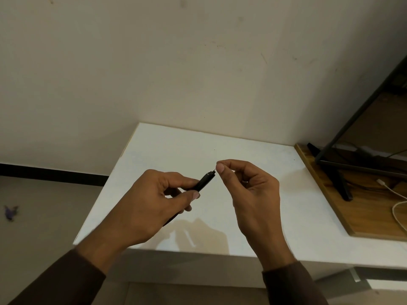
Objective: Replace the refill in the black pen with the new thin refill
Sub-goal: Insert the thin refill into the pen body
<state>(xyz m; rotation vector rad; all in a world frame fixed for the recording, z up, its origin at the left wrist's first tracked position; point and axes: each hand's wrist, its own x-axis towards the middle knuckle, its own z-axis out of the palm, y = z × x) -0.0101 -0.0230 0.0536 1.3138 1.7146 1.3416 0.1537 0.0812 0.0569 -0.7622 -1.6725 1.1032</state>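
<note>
My left hand (152,203) grips the black pen (203,181) above the white table (264,227), its upper end pointing up and to the right. My right hand (248,190) pinches a very thin tip that sticks out of that end of the pen, between thumb and forefinger. Most of the pen's barrel is hidden inside my left fist. A slim pale stick (189,238), possibly a refill, lies on the table below my hands, partly in their shadow.
A wooden board (343,219) adjoins the table on the right, carrying a black monitor stand (339,179) and a white cable (394,194). A beige wall rises behind. The floor lies to the left.
</note>
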